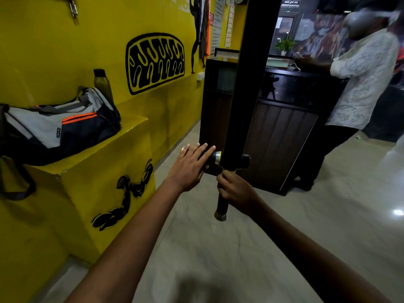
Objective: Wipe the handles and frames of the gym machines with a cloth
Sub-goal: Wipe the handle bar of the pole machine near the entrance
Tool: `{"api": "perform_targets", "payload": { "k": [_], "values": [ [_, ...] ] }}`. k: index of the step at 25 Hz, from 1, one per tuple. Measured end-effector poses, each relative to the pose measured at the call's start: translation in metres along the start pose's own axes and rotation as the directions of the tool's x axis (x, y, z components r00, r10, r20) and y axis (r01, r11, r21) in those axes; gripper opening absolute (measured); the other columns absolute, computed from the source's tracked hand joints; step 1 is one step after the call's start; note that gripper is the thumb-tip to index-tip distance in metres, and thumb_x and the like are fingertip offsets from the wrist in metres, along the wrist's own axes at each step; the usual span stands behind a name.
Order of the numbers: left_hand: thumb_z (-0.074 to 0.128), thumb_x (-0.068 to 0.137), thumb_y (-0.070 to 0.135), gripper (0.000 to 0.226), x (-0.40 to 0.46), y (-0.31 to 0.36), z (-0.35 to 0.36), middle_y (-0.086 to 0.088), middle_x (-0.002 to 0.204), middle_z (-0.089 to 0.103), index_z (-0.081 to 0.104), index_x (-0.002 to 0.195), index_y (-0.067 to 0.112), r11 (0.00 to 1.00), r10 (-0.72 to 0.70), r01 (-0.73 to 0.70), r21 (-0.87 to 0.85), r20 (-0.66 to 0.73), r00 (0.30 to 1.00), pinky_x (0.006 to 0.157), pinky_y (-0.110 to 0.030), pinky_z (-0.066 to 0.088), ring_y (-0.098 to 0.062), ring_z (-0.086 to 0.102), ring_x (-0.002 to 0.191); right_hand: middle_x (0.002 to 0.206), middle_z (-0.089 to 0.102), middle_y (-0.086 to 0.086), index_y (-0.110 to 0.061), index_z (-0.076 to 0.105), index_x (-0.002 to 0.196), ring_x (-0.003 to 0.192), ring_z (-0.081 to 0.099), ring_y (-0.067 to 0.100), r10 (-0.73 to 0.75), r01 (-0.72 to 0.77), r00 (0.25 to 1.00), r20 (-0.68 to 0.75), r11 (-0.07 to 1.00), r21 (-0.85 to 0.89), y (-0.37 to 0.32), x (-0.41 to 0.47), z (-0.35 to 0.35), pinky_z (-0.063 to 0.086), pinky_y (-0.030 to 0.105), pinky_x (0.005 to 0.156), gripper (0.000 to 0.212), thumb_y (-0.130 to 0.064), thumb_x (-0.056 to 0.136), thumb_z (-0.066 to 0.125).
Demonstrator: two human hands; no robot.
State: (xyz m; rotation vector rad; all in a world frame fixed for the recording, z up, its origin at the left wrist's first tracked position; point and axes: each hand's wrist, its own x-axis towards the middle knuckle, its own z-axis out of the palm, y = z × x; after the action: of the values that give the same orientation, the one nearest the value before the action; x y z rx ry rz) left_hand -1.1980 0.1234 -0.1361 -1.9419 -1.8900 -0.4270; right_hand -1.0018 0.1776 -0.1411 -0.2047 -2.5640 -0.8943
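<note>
A person's left hand (192, 164) lies flat, fingers straight, on the horizontal handle (215, 158) of a gym machine, while the right hand (235, 189) is curled round the lower vertical handle (222, 207) beneath the black upright frame (251, 73). No cloth can be made out. To the left, a grey duffel bag (59, 125) with orange stripes and a dark bottle (102, 83) sit on a yellow ledge (105, 147). Behind the frame stands a dark reception counter (282, 125), where another person (363, 79) leans. The wall signs are too blurred to read.
</note>
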Motion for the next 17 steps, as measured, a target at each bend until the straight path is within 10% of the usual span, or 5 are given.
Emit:
{"api": "perform_targets", "payload": {
  "k": [4,9,14,17],
  "values": [
    [0.033,0.099,0.034,0.058,-0.005,-0.005,0.004,-0.007,0.154,0.031,0.011,0.152,0.025,1.000,-0.017,0.018,0.026,-0.037,0.999,0.118,-0.044,0.014,-0.026,0.026,0.142,0.099,0.064,0.010,-0.006,0.069,0.093,0.091,0.051,0.021,0.558,-0.499,0.827,-0.071,0.786,0.365,-0.005,-0.039,0.010,0.052,0.026,0.068,0.019,-0.011,0.086,0.053],
    [0.025,0.098,0.041,0.059,-0.005,-0.005,0.002,-0.008,0.155,0.029,0.009,0.152,0.025,0.999,-0.013,0.013,0.030,-0.020,1.000,0.118,-0.042,0.011,-0.026,0.024,0.143,0.094,0.066,0.011,-0.006,0.067,0.098,0.087,0.063,0.023,0.879,-0.704,0.219,0.423,-0.158,0.692,-0.004,-0.022,0.029,0.051,0.027,0.068,0.019,0.002,0.089,0.053],
    [0.028,0.100,0.044,0.061,-0.005,-0.006,-0.001,-0.007,0.158,0.021,0.004,0.152,0.025,0.999,-0.017,0.017,0.031,0.017,1.000,0.118,-0.039,0.003,-0.024,0.016,0.146,0.080,0.058,0.005,-0.009,0.059,0.085,0.071,0.057,0.015,0.682,-0.477,0.177,0.710,-0.571,0.668,0.009,0.014,0.031,0.048,0.022,0.057,0.020,0.005,0.092,0.047],
    [0.027,0.099,0.046,0.062,-0.006,-0.006,-0.002,-0.006,0.159,0.018,0.001,0.152,0.026,0.999,-0.014,0.013,0.035,0.044,0.999,0.119,-0.041,0.005,-0.024,0.013,0.147,0.080,0.058,0.005,-0.011,0.058,0.084,0.070,0.056,0.014,0.624,-0.565,0.283,0.728,-0.504,0.653,0.014,0.010,0.040,0.045,0.021,0.056,0.024,0.008,0.091,0.046]
  ]
}}
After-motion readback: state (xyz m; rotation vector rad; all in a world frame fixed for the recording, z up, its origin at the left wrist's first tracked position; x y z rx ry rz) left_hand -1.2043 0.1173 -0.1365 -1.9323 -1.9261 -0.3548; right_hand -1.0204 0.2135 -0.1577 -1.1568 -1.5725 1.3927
